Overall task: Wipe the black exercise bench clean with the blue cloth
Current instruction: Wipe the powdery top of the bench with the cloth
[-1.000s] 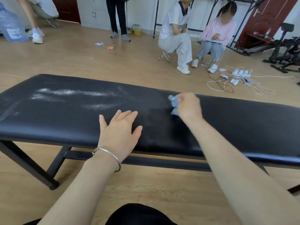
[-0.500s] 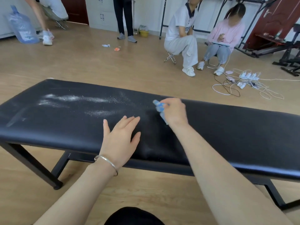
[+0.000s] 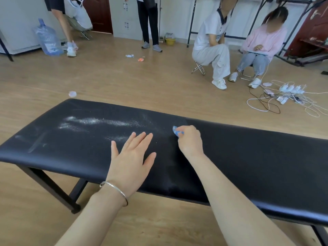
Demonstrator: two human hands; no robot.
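The black exercise bench [image 3: 257,157] runs across the view from left to right. White powder [image 3: 92,121] is streaked over its left half. My right hand [image 3: 190,141] grips a small bunched blue cloth [image 3: 176,131] and holds it down on the bench top near the middle, just right of the powder. Only a corner of the cloth shows past my fingers. My left hand [image 3: 132,157] lies flat on the bench with fingers spread, a little nearer the front edge and left of the right hand. A silver bangle sits on that wrist.
Two people sit on small stools [image 3: 198,68] beyond the bench at the right. A tangle of cables and power strips [image 3: 284,98] lies on the wooden floor. Other people stand at the back, next to a large water bottle [image 3: 48,39]. Scraps of litter [image 3: 72,94] dot the floor.
My right hand with the cloth has slid leftward along the bench towards the powder. The camera has tilted up and shifted. My left hand has stayed flat on the bench.
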